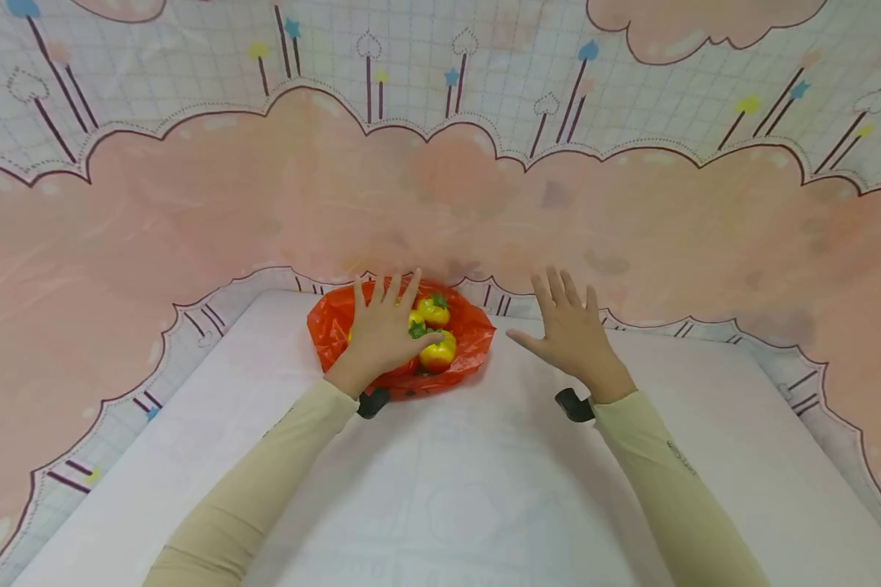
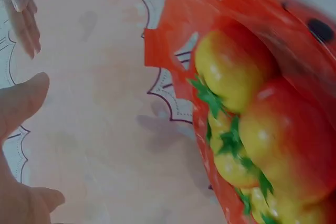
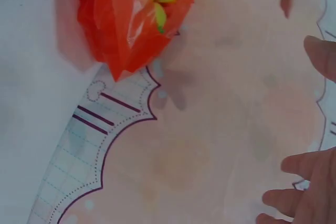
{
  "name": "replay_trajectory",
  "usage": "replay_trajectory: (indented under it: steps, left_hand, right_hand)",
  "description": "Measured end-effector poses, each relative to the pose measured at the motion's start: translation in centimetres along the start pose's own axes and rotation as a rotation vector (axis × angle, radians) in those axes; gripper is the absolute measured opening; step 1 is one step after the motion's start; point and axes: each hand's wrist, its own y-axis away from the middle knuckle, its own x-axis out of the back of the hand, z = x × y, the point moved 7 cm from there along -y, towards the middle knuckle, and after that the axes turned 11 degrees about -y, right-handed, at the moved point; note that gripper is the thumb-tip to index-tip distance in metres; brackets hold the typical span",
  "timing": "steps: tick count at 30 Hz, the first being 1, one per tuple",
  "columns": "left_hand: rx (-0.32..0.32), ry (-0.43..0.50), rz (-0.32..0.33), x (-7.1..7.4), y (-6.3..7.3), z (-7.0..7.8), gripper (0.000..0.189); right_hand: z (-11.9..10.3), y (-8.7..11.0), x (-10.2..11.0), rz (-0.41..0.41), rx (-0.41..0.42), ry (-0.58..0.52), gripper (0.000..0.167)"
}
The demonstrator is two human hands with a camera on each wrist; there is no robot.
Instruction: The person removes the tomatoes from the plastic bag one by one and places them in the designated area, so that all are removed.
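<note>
A red plastic bag (image 1: 475,334) lies spread at the far side of the white table, with several glossy yellow-and-red tomatoes (image 1: 437,352) with green leafy tops in it. My left hand (image 1: 382,330), fingers spread, is over the bag's left part in the head view and hides some of the tomatoes. The left wrist view shows that hand's fingers apart from the bag (image 2: 184,11), with the tomatoes (image 2: 291,135) close by. To the right of the bag, my right hand (image 1: 574,336) is held with straight, spread fingers, touching nothing. Neither hand holds anything.
The white table (image 1: 455,505) stretches toward me. Behind it hangs a cloth (image 1: 514,212) printed with pink clouds, hearts and stars, which also borders the table's sides. A black strap piece (image 1: 575,405) sits at my right wrist, and another black piece (image 1: 373,403) at my left.
</note>
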Motion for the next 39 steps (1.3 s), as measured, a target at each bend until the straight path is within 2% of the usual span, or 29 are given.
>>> replay_trajectory:
  steps: [10, 14, 17, 23, 28, 34, 39]
  left_hand:
    - [-0.047, -0.097, 0.019, 0.7, 1.0, -3.7, 0.094]
    - [-0.071, -0.125, 0.049, 0.8, 1.4, -5.4, 0.093]
    - [-0.092, -0.137, 0.060, 0.6, 1.6, -6.5, 0.093]
    - [-0.114, -0.156, 0.030, -0.2, 1.9, -8.2, 0.090]
    - [-0.133, -0.147, -0.006, -1.5, 1.8, -9.0, 0.086]
    - [-0.195, -0.151, -0.017, -3.9, 1.5, -8.9, 0.075]
    - [-0.180, -0.176, -0.009, -4.8, 1.5, -9.1, 0.069]
  right_hand:
    - [-2.6, -3.2, -1.3, 0.007, 0.139, 0.073, 0.092]
    - [-4.1, -4.3, -1.9, 0.000, 0.193, 0.102, 0.093]
    - [-5.1, -5.1, -2.5, -0.012, 0.218, 0.135, 0.093]
    - [-6.6, -6.2, -4.0, -0.033, 0.262, 0.194, 0.088]
    - [-7.3, -6.6, -5.4, -0.021, 0.297, 0.136, 0.088]
    - [-8.1, -6.7, -7.7, -0.044, 0.333, 0.049, 0.088]
    - [-8.4, -6.6, -9.7, -0.075, 0.343, 0.005, 0.086]
